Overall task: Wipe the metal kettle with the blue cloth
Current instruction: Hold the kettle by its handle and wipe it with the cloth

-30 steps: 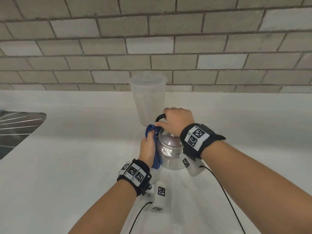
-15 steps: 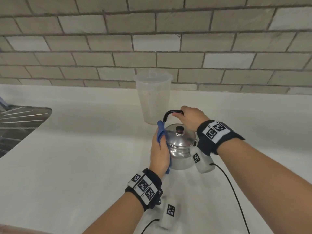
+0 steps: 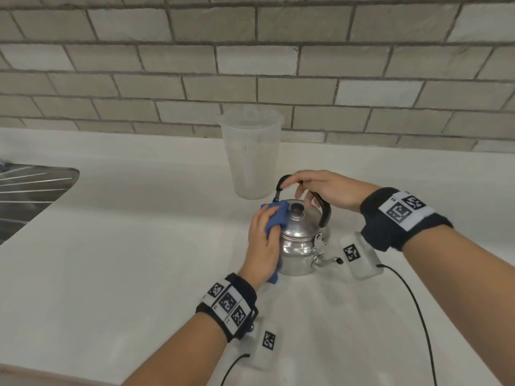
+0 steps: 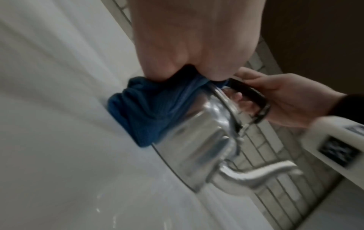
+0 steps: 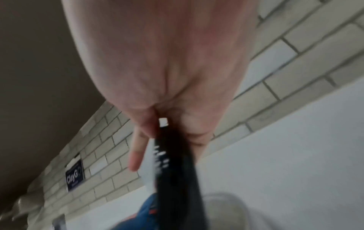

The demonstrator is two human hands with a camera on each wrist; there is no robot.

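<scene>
A small shiny metal kettle (image 3: pixel 299 243) stands on the white counter (image 3: pixel 125 260), its spout (image 3: pixel 326 261) pointing right toward me. My left hand (image 3: pixel 263 240) holds the blue cloth (image 3: pixel 276 215) bunched against the kettle's left side, up by the lid. The left wrist view shows the cloth (image 4: pixel 145 112) wedged between my palm and the kettle body (image 4: pixel 199 140). My right hand (image 3: pixel 320 188) grips the black handle (image 3: pixel 322 207) from above, with fingers curled round it. In the right wrist view, the handle (image 5: pixel 173 171) runs down from my right hand's fingers (image 5: pixel 138 154).
A tall translucent plastic cup (image 3: pixel 252 154) stands right behind the kettle, by the grey brick wall (image 3: pixel 250 65). A steel sink drainer (image 3: pixel 30 190) lies at the far left. A black cable (image 3: pixel 418 316) trails over the counter from my right wrist.
The kettle has turned, so its spout now points right toward me. My right hand shifted right along the handle, uncovering the lid. My left hand slid the cloth up the kettle's left side.
</scene>
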